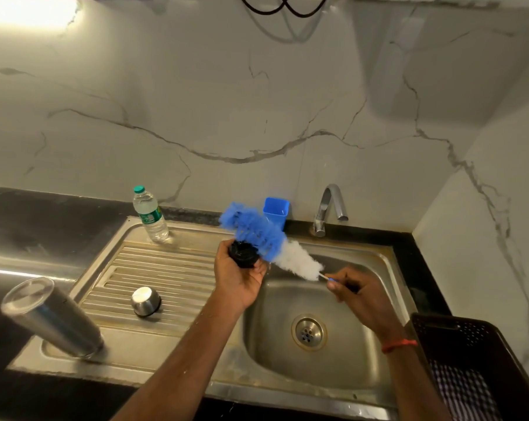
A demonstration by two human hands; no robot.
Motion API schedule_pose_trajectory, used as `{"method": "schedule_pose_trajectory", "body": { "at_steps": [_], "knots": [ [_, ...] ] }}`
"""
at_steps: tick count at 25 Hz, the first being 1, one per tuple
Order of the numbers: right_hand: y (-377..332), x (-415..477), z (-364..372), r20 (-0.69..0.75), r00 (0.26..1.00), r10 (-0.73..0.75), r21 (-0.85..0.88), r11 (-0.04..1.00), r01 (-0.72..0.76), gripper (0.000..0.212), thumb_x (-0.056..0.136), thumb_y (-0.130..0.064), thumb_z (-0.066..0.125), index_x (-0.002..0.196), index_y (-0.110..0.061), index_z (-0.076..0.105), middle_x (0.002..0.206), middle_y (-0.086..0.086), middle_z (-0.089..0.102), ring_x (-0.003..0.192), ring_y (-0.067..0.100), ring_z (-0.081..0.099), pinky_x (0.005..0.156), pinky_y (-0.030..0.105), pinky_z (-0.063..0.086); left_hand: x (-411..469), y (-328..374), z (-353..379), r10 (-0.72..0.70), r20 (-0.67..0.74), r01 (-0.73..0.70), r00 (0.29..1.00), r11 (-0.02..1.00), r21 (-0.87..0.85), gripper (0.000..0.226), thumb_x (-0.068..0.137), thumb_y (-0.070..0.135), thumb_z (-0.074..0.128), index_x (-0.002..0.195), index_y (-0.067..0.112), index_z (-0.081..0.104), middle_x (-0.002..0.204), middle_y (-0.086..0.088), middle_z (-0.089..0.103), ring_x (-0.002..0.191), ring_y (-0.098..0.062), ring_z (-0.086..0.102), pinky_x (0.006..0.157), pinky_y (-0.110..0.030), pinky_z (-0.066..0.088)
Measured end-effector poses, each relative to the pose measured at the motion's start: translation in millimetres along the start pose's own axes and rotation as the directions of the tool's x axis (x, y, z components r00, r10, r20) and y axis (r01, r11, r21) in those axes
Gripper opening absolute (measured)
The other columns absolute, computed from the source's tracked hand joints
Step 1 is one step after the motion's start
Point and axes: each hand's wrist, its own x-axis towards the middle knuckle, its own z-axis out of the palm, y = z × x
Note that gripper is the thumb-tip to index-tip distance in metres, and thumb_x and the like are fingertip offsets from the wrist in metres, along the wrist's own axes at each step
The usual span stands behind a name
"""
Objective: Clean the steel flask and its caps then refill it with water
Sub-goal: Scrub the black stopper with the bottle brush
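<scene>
My left hand grips a black inner cap over the sink's left rim. My right hand holds the handle of a bottle brush with blue and white bristles; the blue bristles press against the cap. The steel flask stands upside down at the front left of the drainboard. A round steel outer cap sits on the ribbed drainboard.
A plastic water bottle stands at the drainboard's back. A blue cup and a tap are behind the sink basin. A dark basket with checked cloth sits at the right.
</scene>
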Motion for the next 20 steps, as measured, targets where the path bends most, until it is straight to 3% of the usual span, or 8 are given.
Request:
{"method": "schedule_pose_trajectory", "body": {
  "at_steps": [3, 7, 11, 15, 17, 20],
  "knots": [
    [-4.0, 0.2, -0.7, -0.02, 0.999, 0.04, 0.001, 0.999, -0.04, 0.026, 0.09, -0.013, 0.069, 0.07, -0.029, 0.062, 0.072, -0.006, 0.063, 0.07, 0.01, 0.06, 0.065, 0.012, 0.045, 0.6, -3.8, -2.3, 0.046, -0.031, -0.045, 0.998, 0.998, 0.047, 0.027, 0.097, 0.031, 0.043, 0.089, 0.008, 0.055, 0.071, -0.009, 0.055, 0.048, -0.016, 0.046, 0.037, -0.023, 0.037],
    [-25.6, 18.3, 19.3, -0.044, 0.998, -0.046, -0.007, 0.999, 0.046, 0.023, 0.088, -0.008, 0.071, 0.069, -0.018, 0.063, 0.069, -0.005, 0.063, 0.068, 0.004, 0.061, 0.064, 0.009, 0.045, 2.3, -14.1, 1.9, 0.067, -0.038, -0.066, 0.997, 0.997, 0.04, 0.028, 0.099, 0.031, 0.04, 0.088, 0.01, 0.054, 0.071, -0.008, 0.053, 0.049, -0.017, 0.048, 0.04, -0.024, 0.039],
    [-3.0, 3.5, -4.0, 0.045, 0.998, 0.04, 0.009, 0.999, -0.04, 0.018, 0.087, -0.016, 0.072, 0.071, -0.018, 0.065, 0.073, -0.006, 0.065, 0.071, 0.01, 0.063, 0.07, 0.019, 0.051, 5.2, 1.5, -1.1, 0.158, -0.084, -0.161, 0.984, 0.986, -0.03, 0.021, 0.099, 0.028, 0.046, 0.103, 0.011, 0.057, 0.086, -0.009, 0.061, 0.069, -0.019, 0.063, 0.046, -0.024, 0.051],
    [-23.0, 16.5, 14.2, -0.046, 0.999, -0.008, -0.057, 0.998, 0.006, 0.018, 0.089, -0.014, 0.071, 0.073, -0.014, 0.064, 0.068, -0.006, 0.063, 0.066, 0.008, 0.06, 0.062, 0.01, 0.044, 0.7, -17.7, 8.6, 0.217, -0.134, -0.208, 0.967, 0.975, 0.08, 0.019, 0.101, 0.025, 0.046, 0.098, 0.01, 0.058, 0.082, -0.009, 0.064, 0.068, -0.018, 0.06, 0.049, -0.024, 0.05],
    [-18.8, 17.1, 10.8, -0.035, 0.999, -0.037, -0.032, 0.999, 0.036, 0.018, 0.088, -0.015, 0.072, 0.072, -0.019, 0.065, 0.069, -0.008, 0.064, 0.068, 0.01, 0.062, 0.064, 0.013, 0.046, -1.4, -17.0, 10.9, 0.233, -0.137, -0.219, 0.963, 0.97, 0.109, 0.02, 0.102, 0.025, 0.046, 0.097, 0.011, 0.058, 0.081, -0.008, 0.064, 0.065, -0.016, 0.059, 0.049, -0.023, 0.048],
    [-1.7, 1.6, -14.6, -0.034, 0.998, 0.058, 0.01, 0.998, -0.058, 0.02, 0.087, -0.016, 0.073, 0.071, -0.026, 0.067, 0.074, -0.005, 0.067, 0.07, 0.013, 0.063, 0.069, 0.025, 0.051, 2.6, -7.4, 2.1, 0.305, -0.187, -0.269, 0.934, 0.943, 0.194, 0.016, 0.1, 0.025, 0.05, 0.104, 0.013, 0.061, 0.09, -0.01, 0.062, 0.066, -0.016, 0.055, 0.05, -0.024, 0.042]
  ]
}}
